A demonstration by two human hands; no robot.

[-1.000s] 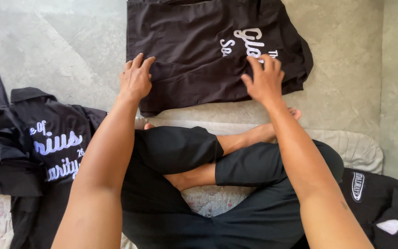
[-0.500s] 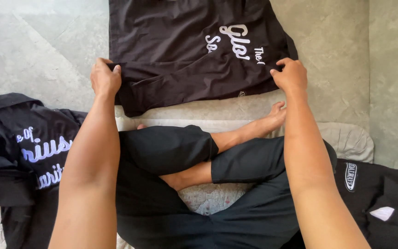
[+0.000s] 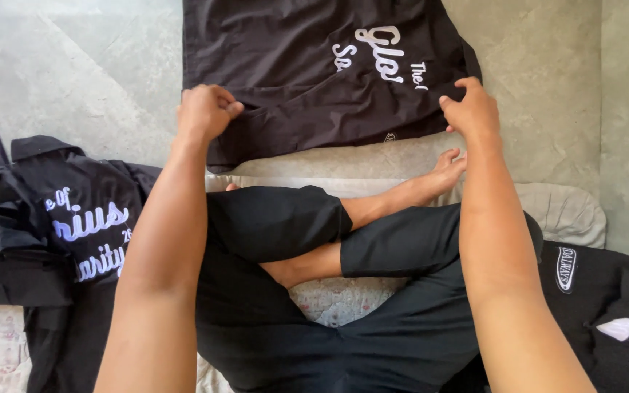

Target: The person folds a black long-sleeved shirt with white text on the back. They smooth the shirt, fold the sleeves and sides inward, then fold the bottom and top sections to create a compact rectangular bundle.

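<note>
Seated cross-legged on a pale quilted mat [image 3: 562, 211], both arms stretched far out toward a black garment with white lettering [image 3: 314, 65] spread flat on the grey stone floor [image 3: 74, 65]. Left hand [image 3: 207, 110] curled shut, pinching the near left edge of that garment's fabric. Right hand [image 3: 472, 109] closed over the near right corner, fingers bent down onto the cloth. Between the two hands, the near hem lying slightly rumpled, just beyond the mat's far edge. Bare foot [image 3: 445, 169] poking out near the right wrist, close to the hem but apart from it. At the left, a heap of dark lettered clothing [image 3: 74, 225], well apart from the spread garment. At the near right, another black piece with a small oval patch [image 3: 606, 291], partly hidden behind the right forearm.
</note>
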